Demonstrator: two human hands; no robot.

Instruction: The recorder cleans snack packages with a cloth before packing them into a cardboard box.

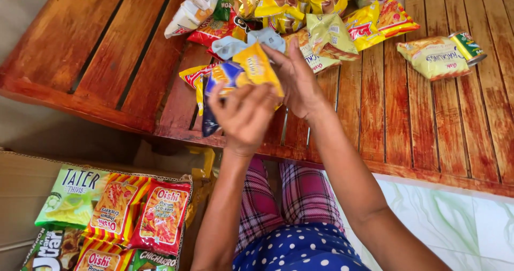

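Left hand [243, 115]: fingers pinched on blue-and-yellow snack packet [235, 75], held above front edge of wooden slat table [417, 121].
Right hand [297, 81]: gripping same packet's right side.
Table: snack packet pile [300, 8] at far edge.
Lower left: cardboard box [21, 190] holding more snack bags [160, 215].

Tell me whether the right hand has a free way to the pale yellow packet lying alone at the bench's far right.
Probably not yet: the right hand is gripping the small snack packets with the left hand. The bench slats toward the pale yellow packet are bare, though.
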